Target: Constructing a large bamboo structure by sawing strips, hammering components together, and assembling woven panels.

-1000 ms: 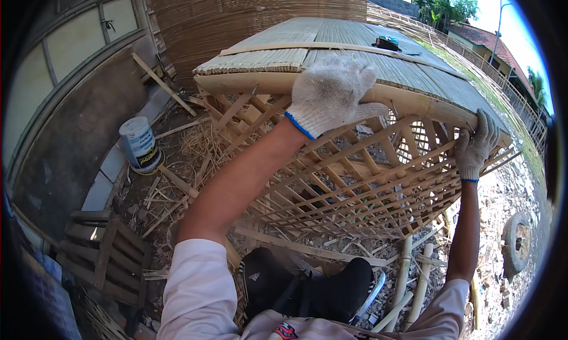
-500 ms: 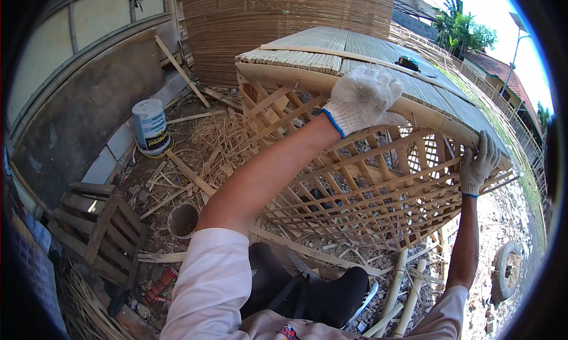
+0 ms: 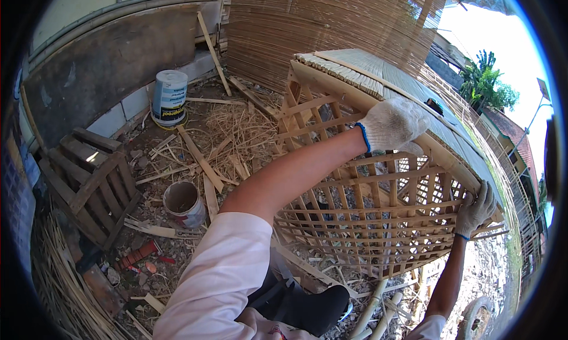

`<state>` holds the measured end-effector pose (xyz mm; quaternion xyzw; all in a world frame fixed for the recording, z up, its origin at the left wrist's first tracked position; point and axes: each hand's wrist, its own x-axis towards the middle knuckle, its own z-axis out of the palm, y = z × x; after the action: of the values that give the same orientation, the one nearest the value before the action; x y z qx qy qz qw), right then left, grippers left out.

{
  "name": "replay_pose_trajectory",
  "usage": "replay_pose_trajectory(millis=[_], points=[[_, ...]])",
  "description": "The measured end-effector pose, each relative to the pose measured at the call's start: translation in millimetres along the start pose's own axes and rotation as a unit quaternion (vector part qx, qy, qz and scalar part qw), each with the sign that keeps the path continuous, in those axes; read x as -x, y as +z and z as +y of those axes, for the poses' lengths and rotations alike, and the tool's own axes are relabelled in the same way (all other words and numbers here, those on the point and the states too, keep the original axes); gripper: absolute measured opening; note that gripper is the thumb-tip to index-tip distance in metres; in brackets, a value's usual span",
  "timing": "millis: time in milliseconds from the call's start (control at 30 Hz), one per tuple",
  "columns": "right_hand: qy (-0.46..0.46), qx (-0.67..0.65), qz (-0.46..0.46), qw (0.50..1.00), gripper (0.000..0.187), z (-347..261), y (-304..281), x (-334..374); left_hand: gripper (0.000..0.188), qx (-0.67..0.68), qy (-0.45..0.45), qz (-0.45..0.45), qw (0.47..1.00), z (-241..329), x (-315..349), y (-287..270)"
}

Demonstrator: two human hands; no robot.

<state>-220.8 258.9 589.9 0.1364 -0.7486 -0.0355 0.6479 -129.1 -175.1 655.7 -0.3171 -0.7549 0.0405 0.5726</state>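
Observation:
A large bamboo frame with a woven lattice side (image 3: 378, 189) stands in front of me, topped by a slatted bamboo panel (image 3: 378, 68). Along its upper edge runs a thick bamboo rail (image 3: 331, 87). My left hand (image 3: 395, 125), in a whitish work glove with a blue cuff, is closed over the middle of this rail. At the near right end, my gloved right hand (image 3: 476, 210) wraps round the same rail. Some fingertips of both hands are hidden. A thin split-bamboo strip (image 3: 378, 78) lies across the panel, and a small dark object (image 3: 434, 106) rests beside it.
To the left stand a blue-white bucket (image 3: 170, 97), an open pail (image 3: 184, 204) and a slatted wooden crate (image 3: 89, 183). Bamboo shavings (image 3: 236, 133) and offcuts litter the ground. Bamboo poles (image 3: 371, 307) and a tyre (image 3: 474, 317) lie near the lower right.
The view has swung left, so the frame and both arms appear farther right and lower. Both hands keep their places on the rail.

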Motion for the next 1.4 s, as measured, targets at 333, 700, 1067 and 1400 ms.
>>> replay_pose_trajectory(millis=[333, 700, 1067, 1400], points=[[0.015, -0.036, -0.022, 0.999, 0.068, -23, -13, -18, 0.065, -0.039, 0.015, -0.003, 0.999, -8, 0, 6], [0.007, -0.043, -0.039, 0.998, 0.064, -25, -30, -28, 0.064, -0.061, 0.037, 0.001, 0.997, -8, -4, 9], [0.011, -0.054, 0.003, 0.998, 0.063, -26, -24, -25, 0.07, -0.094, 0.056, 0.017, 0.994, -10, -5, 9], [0.029, -0.044, 0.003, 0.999, 0.068, -18, -24, -18, 0.065, -0.083, 0.064, -0.016, 0.994, -9, -12, 9]])
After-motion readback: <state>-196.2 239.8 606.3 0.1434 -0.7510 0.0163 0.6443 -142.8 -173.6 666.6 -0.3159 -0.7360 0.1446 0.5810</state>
